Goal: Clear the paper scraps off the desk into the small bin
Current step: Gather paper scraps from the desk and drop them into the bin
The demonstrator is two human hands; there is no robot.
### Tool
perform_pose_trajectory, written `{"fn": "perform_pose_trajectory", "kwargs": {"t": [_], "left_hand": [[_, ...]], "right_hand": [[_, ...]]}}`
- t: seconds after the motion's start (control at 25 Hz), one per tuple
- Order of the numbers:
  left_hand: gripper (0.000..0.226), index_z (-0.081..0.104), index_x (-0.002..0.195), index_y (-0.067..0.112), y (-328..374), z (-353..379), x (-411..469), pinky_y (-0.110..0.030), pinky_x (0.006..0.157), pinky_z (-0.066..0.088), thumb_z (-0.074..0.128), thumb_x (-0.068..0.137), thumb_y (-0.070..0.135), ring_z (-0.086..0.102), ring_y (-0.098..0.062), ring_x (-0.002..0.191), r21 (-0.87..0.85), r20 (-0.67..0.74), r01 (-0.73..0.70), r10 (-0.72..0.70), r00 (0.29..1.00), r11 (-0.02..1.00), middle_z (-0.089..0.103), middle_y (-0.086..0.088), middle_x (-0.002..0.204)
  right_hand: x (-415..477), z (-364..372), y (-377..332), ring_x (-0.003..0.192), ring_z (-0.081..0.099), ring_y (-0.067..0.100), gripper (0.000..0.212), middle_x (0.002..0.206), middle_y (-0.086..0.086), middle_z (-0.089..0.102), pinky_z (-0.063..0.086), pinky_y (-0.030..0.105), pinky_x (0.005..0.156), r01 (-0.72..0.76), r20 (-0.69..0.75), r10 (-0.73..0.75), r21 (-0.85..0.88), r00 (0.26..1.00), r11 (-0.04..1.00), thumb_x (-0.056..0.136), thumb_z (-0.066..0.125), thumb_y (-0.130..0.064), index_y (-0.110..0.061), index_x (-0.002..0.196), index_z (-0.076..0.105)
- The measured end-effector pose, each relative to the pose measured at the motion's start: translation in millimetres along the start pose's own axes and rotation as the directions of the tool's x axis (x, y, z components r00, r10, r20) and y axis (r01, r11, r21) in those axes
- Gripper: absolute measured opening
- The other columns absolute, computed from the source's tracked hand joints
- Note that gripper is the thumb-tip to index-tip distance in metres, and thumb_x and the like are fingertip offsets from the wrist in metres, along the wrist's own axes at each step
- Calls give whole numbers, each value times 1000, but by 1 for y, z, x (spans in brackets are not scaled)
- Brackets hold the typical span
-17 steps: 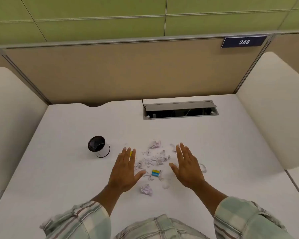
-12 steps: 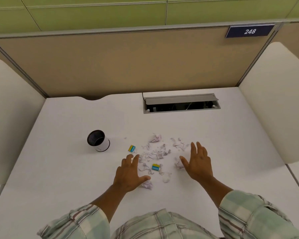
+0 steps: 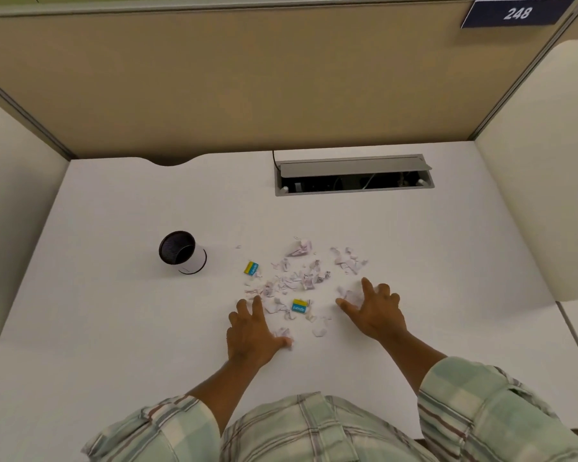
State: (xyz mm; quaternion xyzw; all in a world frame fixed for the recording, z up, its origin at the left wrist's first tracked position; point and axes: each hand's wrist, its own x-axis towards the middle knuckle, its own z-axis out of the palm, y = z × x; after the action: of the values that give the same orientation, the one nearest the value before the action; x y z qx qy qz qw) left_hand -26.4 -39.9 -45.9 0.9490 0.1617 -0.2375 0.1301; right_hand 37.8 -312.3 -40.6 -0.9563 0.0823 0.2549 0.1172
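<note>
Several small white paper scraps [image 3: 297, 278] lie scattered in the middle of the white desk [image 3: 114, 328], with two blue-and-yellow bits [image 3: 252, 268] among them. The small bin [image 3: 182, 252], white with a dark inside, stands upright to the left of the pile. My left hand [image 3: 252, 331] lies flat at the pile's near left edge, its thumb touching a crumpled scrap [image 3: 285, 335]. My right hand [image 3: 374, 310] rests at the right side, fingers spread and curled over a scrap [image 3: 349, 295]. Neither hand has lifted anything.
An open cable hatch [image 3: 353, 176] with a grey lid sits in the desk behind the scraps. Beige partition walls close off the back and both sides. A number plate reading 248 [image 3: 516, 13] hangs at the top right. My plaid sleeves fill the lower edge.
Both hands have drawn apart and back toward me, uncovering the scraps. The right hand moved to the right side of the pile and its fingers curled onto a scrap.
</note>
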Motion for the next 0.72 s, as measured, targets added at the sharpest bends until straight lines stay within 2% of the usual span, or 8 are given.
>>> {"fn": "perform_pose_trajectory", "kwargs": {"t": [0.16,0.32,0.4,0.48,0.6,0.72], "left_hand": [[110,25,150,28,11,5,1,-38,86,54,81,63,67,42,-29,129,-85,35,-29,32,999,996,31,-9,148],[108,21,155,30,15,3,6,-39,93,53,85,71,51,44,-28,132,-158,92,-65,80,993,985,29,-8,147],[103,23,157,30,18,2,9,-38,95,53,84,75,44,46,-26,130,-159,102,-101,118,988,982,33,-7,145],[90,34,154,25,21,1,11,-38,99,52,83,80,36,48,-25,131,-172,116,-110,131,985,979,38,-7,143],[63,54,143,18,23,2,15,-36,102,51,80,85,22,54,-24,126,-250,110,-107,138,984,962,50,-8,137],[37,66,129,10,27,2,17,-35,101,50,69,93,17,59,-26,119,-243,104,-163,192,976,956,59,-11,127]], "right_hand": [[2,9,-30,129,40,38,71,144,14,34,52,49,94,80,60,-79,-19,995,997,91,53,-61,-29,150,29],[2,20,-46,115,52,31,35,130,13,46,56,41,89,179,48,-178,-4,983,984,99,49,-20,-22,135,49],[2,23,-49,106,58,29,27,120,12,52,57,38,87,214,37,-213,-13,976,977,99,49,-14,-18,125,56],[1,24,-49,102,60,28,25,117,11,55,56,35,86,236,40,-235,-16,971,972,99,52,-15,-17,123,59],[2,22,-47,101,62,27,27,115,12,58,52,31,85,246,28,-246,-5,969,969,98,54,-16,-16,124,62],[0,22,-43,102,63,31,30,112,14,62,47,27,82,216,26,-217,52,976,975,95,53,-8,-13,121,67]]}}
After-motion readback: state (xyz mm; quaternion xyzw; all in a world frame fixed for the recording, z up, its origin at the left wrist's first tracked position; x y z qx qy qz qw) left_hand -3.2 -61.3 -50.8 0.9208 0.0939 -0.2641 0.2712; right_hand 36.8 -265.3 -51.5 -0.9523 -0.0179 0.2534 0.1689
